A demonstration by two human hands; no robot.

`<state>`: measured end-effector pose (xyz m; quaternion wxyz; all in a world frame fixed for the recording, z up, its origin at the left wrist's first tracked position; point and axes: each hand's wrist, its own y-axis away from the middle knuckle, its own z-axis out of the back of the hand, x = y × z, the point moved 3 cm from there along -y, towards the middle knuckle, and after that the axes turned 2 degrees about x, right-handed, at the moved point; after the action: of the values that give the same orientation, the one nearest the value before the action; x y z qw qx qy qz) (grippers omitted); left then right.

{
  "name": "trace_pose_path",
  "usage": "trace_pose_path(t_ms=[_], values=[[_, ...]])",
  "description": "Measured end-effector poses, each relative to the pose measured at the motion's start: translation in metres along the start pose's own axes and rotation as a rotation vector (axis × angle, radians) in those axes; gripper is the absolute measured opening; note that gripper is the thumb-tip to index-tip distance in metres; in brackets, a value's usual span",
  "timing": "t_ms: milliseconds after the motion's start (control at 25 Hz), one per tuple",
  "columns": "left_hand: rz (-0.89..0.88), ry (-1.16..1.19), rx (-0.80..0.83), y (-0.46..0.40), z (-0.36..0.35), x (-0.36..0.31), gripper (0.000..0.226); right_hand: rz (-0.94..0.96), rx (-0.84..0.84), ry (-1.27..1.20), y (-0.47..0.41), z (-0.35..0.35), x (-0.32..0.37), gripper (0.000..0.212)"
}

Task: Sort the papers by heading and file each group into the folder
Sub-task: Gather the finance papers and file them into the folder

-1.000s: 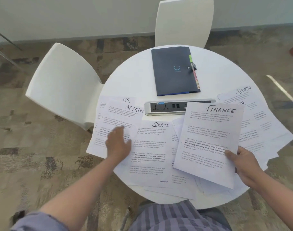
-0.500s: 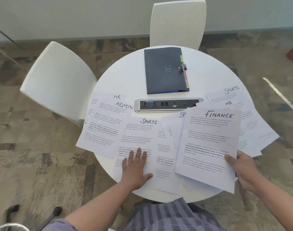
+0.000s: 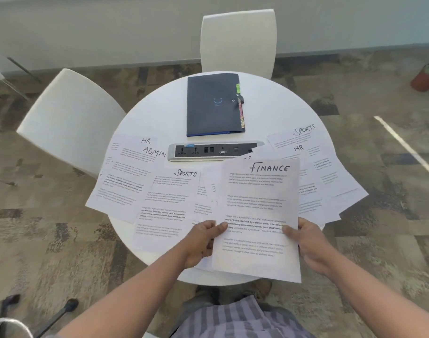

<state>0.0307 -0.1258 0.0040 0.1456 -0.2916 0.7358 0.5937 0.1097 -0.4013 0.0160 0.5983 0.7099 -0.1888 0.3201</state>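
FINANCE sheet (image 3: 257,215) held above near edge of round white table (image 3: 277,113), roughly 5 o'clock of its centre. Left hand (image 3: 200,242) pinches sheet's left edge, thumb on top; right hand (image 3: 311,242) pinches right edge likewise (possibly more than one sheet in grip, hard to tell). Dark folder (image 3: 213,104) lies closed at 12 o'clock. SPORTS sheet (image 3: 169,203) at 8 o'clock, ADMIN sheet (image 3: 125,181) at 9. Power strip (image 3: 214,151) at centre.

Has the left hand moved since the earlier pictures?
Yes. The left hand left the SPORTS sheet and went right, away from the side chair, to grip the FINANCE sheet.
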Motion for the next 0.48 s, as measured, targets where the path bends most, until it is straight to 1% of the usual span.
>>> trace_pose_path(t_ms=[40,120,200,240,320,360,400,480], values=[[0.006,0.068,0.040,0.001,-0.007,0.003,0.042,0.004,0.026,0.003,0.001,-0.001,0.000,0.021],[-0.001,0.155,0.099,0.003,-0.012,0.009,0.040,0.012,0.064,0.006,0.002,-0.004,-0.001,0.021],[-0.011,0.142,0.089,0.006,-0.007,0.019,0.038,0.008,0.139,0.009,0.002,-0.009,-0.005,0.022],[-0.017,0.112,0.041,0.006,-0.003,0.024,0.037,-0.001,0.181,0.016,0.001,-0.011,-0.008,0.022],[-0.023,0.047,-0.144,0.008,0.012,0.038,0.034,-0.022,0.216,0.047,-0.001,-0.010,-0.014,0.019],[-0.019,0.033,-0.252,0.008,0.022,0.048,0.031,-0.031,0.186,0.059,-0.003,-0.006,-0.017,0.018],[-0.007,0.024,-0.344,0.011,0.032,0.057,0.029,-0.039,0.118,0.065,-0.006,0.000,-0.021,0.019],[0.020,0.011,-0.445,0.018,0.048,0.072,0.028,-0.039,-0.056,0.090,-0.015,0.019,-0.030,0.022]])
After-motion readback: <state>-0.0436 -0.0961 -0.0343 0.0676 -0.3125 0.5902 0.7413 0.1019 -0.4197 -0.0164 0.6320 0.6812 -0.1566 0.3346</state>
